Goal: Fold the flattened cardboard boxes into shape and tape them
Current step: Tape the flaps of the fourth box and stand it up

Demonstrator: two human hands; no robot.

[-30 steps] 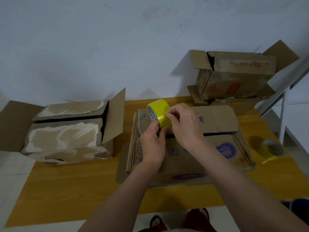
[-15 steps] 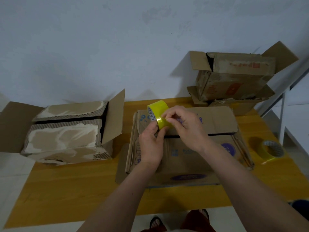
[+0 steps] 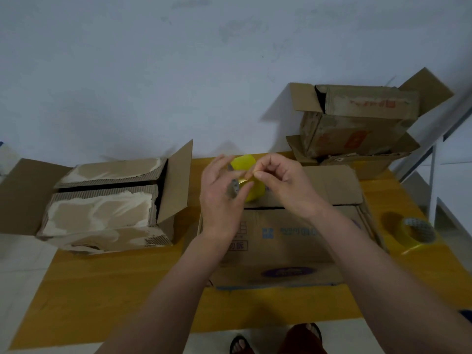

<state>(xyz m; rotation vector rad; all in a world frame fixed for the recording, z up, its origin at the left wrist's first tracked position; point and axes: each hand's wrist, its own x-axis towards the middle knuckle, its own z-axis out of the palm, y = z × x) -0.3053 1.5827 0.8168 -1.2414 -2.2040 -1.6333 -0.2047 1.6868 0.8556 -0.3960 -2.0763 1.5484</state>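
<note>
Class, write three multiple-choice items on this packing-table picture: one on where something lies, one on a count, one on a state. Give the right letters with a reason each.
1. Where does the spare tape roll lie?
A. on the table's right edge
B. inside the torn box on the left
C. on the floor

2. How many yellow tape rolls are in view?
A. one
B. two
C. four

3. What is the right hand doing?
A. lying flat on the table
B. pinching the tape's loose end
C. lifting a box flap

Answers: 1 A, it rests on the wooden table right of the printed box. 2 B, one sits there and the held tape roll is in the left hand. 3 B, its fingers close on a strip at the roll.
</note>
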